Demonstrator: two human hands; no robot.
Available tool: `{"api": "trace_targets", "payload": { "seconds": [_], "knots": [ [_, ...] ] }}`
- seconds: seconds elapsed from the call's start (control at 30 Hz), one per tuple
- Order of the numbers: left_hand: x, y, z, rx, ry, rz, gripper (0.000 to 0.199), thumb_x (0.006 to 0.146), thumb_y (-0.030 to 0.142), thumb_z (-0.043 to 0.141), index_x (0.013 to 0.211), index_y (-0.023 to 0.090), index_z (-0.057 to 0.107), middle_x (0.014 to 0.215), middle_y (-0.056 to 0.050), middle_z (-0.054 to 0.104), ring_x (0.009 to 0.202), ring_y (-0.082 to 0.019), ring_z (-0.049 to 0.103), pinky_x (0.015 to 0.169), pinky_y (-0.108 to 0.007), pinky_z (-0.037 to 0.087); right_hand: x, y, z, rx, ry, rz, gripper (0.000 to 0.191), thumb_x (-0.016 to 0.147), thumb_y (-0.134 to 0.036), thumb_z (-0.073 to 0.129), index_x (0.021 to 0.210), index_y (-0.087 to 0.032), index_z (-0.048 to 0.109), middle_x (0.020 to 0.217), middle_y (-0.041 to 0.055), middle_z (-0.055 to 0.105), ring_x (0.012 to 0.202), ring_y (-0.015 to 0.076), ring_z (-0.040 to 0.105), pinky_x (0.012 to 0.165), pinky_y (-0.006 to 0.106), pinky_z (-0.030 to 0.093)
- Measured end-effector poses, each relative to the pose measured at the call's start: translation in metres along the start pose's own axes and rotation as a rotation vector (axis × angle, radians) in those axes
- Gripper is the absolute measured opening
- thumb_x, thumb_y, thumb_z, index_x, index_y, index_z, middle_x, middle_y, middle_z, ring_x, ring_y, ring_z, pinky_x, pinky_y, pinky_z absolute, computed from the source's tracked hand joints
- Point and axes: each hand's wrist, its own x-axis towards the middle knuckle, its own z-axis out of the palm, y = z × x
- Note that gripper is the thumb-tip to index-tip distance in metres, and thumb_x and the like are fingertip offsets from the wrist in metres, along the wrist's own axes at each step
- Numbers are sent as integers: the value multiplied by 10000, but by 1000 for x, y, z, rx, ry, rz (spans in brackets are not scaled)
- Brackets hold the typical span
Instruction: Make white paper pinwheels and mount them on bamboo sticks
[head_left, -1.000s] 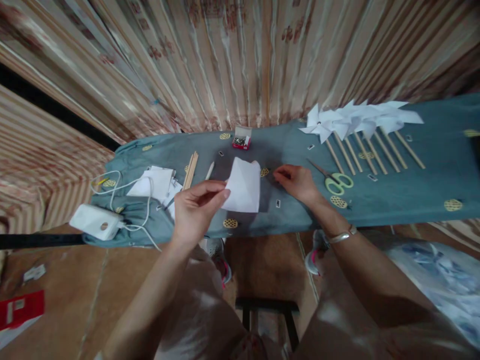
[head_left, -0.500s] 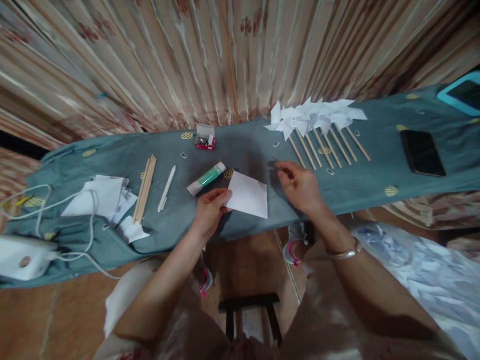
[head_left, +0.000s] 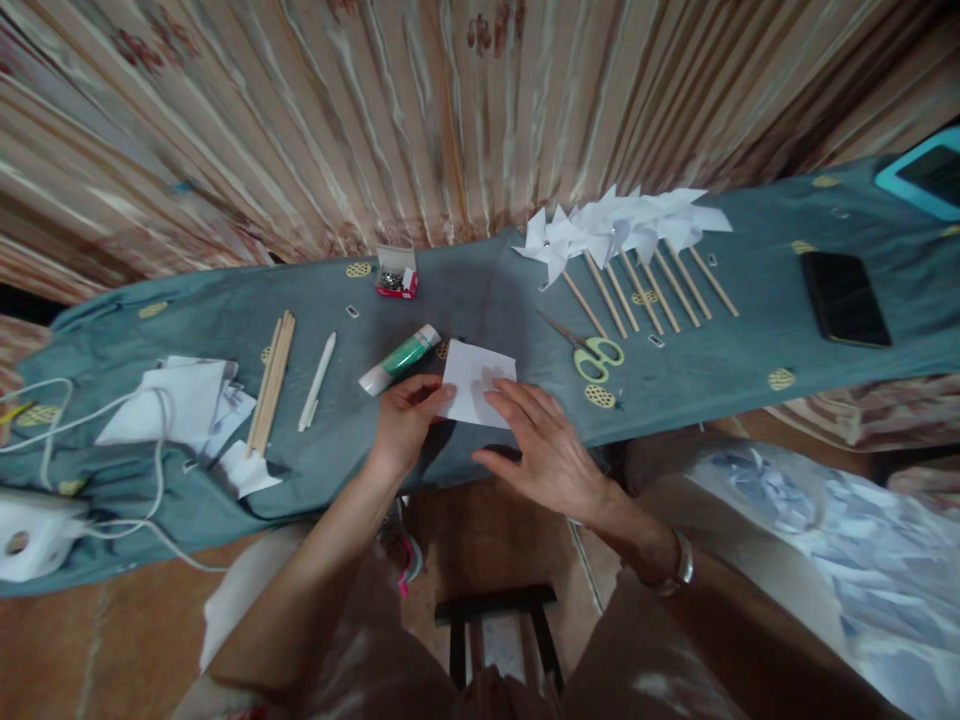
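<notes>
Since the earlier frame, the right hand (head_left: pixel 551 450) has moved from beside the white paper sheet (head_left: pixel 474 360) to over its right part — fingers extended and spread, gripping nothing; whether they press down cannot be told. Left hand (head_left: pixel 409 425) pinches the sheet's left edge between thumb and fingers. Sheet lies between both sets of fingers, over the bench (head_left: pixel 465 290). Green-and-white tube (head_left: pixel 400 358) sits just beyond the left fingers; scissors (head_left: pixel 587 347) beyond and right of the right fingers — paper pinwheels (head_left: pixel 634 222) farther out.
</notes>
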Motion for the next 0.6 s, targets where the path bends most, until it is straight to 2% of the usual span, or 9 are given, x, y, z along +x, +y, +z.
{"api": "trace_targets", "payload": {
  "seconds": [0.13,0.23,0.33,0.4,0.47,0.53,0.6],
  "knots": [
    [0,5,-2,66,-19,172,229,580,343,835,714,191,727,715,-5,715,636,-137,614,651,-266,503,3,7,-3,55,84,71,512,941,-376,609,1412,-210,498,1410,175,601,1302,331,573,1081,549,499],
    [-5,16,-5,212,0,377,145,711,314,778,794,202,736,792,-9,747,709,-158,674,699,-275,540,10,10,-6,23,151,98,486,972,-320,546,1441,-224,459,1439,170,571,1337,324,550,1113,565,475],
    [-15,29,-10,527,-18,743,58,861,228,678,891,217,727,878,-11,761,799,-160,711,757,-270,558,17,9,-12,-26,224,92,580,979,-328,534,1520,-270,336,1517,163,485,1408,330,485,1149,602,431],
    [-23,37,-12,749,-76,1040,126,909,160,631,972,235,711,943,-12,766,862,-159,719,816,-273,562,21,6,-17,-55,277,72,670,972,-340,553,1561,-297,236,1563,163,420,1457,335,425,1158,609,421],
    [-29,40,-12,892,-133,1253,212,935,125,599,1084,252,682,986,-22,763,884,-167,715,828,-293,568,22,1,-23,-95,305,44,739,959,-340,584,1576,-312,176,1585,163,384,1486,335,384,1163,606,415],
    [-33,38,-9,985,-182,1350,247,952,115,576,1148,243,654,981,-43,760,859,-188,706,790,-325,572,22,-3,-27,-149,286,-5,723,956,-307,592,1560,-322,194,1585,155,392,1497,324,375,1166,596,412],
    [-36,31,-6,1045,-233,1365,215,968,124,560,1142,219,643,958,-58,758,820,-201,693,737,-342,560,20,-6,-27,-190,227,-62,591,961,-227,557,1489,-314,307,1573,142,426,1502,305,377,1164,580,414]
  ]
}}
